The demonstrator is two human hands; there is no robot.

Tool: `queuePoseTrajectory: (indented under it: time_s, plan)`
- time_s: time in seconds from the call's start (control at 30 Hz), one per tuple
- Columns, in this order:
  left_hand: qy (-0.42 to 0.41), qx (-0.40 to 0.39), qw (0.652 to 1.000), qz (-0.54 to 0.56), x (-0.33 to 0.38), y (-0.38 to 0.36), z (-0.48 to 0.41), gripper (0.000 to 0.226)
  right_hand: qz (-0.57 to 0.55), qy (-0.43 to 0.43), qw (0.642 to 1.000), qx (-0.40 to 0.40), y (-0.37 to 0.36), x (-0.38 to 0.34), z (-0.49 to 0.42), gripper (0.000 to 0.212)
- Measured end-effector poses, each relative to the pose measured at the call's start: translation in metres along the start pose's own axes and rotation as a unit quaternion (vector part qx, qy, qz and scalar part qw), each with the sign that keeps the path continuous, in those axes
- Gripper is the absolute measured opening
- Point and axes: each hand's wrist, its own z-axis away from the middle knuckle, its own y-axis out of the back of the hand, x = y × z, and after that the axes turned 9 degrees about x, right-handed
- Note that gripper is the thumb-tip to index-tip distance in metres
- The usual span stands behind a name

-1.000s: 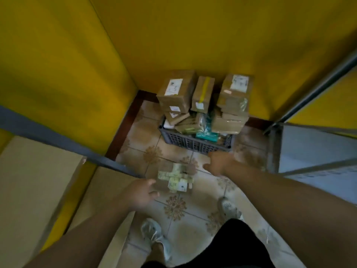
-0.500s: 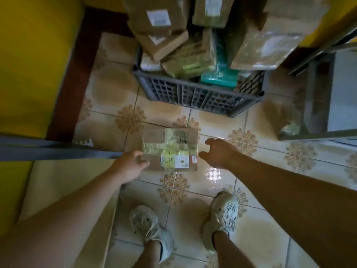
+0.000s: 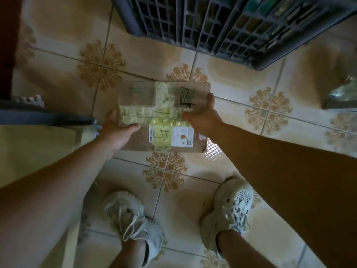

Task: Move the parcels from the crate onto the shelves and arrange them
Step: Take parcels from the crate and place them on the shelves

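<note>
Tiled floor [image 3: 237, 82] — left hand [image 3: 116, 132] and right hand [image 3: 202, 118] grip parcel [image 3: 164, 105] before crate [image 3: 212, 22].

The parcel [image 3: 164, 117] lies flat over the tiled floor [image 3: 58, 45], ahead of the left shoe [image 3: 131, 215] and right shoe [image 3: 229, 202]. The crate [image 3: 231, 26] stands beyond it, further to the right and apart from it. The left hand [image 3: 116, 130] grips the parcel's left edge and the right hand [image 3: 202, 117] its right edge, thumbs on top. A shelf rail [image 3: 44, 118] comes in from the left, ending just beside the left hand.
</note>
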Motion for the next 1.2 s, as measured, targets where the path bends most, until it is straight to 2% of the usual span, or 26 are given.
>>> queuePoseTrajectory:
  time_s: [0.2,0.27,0.37,0.57,0.63,0.8,0.97,1.03,1.1,1.2]
  plan:
    - [-0.032,-0.020,0.997,0.064,0.015,0.032,0.052,0.049,0.001,0.013,0.996,0.085,0.042,-0.002,0.054,0.094]
    - [-0.055,-0.019,0.993,0.099,0.027,0.051,0.083,0.046,-0.017,0.027,0.994,0.108,0.066,-0.010,0.083,0.090]
    - [-0.082,-0.029,0.987,0.134,0.055,0.092,0.142,0.052,-0.054,0.033,0.989,0.131,0.103,-0.027,0.141,0.089]
    - [-0.135,-0.080,0.977,0.147,0.115,0.200,0.261,0.083,-0.156,0.020,0.970,0.183,0.183,-0.072,0.288,0.086]
    - [-0.177,-0.086,0.970,0.143,0.133,0.232,0.302,0.082,-0.197,0.021,0.958,0.205,0.207,-0.084,0.338,0.088]
    - [-0.287,-0.082,0.947,0.118,0.157,0.301,0.392,0.071,-0.220,0.034,0.938,0.266,0.249,-0.097,0.450,0.086]
    - [-0.373,-0.100,0.916,0.106,0.163,0.345,0.451,0.074,-0.266,0.012,0.917,0.298,0.264,-0.090,0.551,0.054]
    - [-0.388,-0.105,0.910,0.101,0.166,0.359,0.472,0.081,-0.286,0.011,0.903,0.320,0.270,-0.087,0.587,0.049]
    - [-0.405,-0.112,0.902,0.097,0.172,0.370,0.492,0.087,-0.299,0.014,0.896,0.326,0.278,-0.086,0.615,0.053]
    - [-0.450,-0.108,0.880,0.109,0.179,0.386,0.526,0.085,-0.334,0.034,0.884,0.326,0.294,-0.085,0.658,0.076]
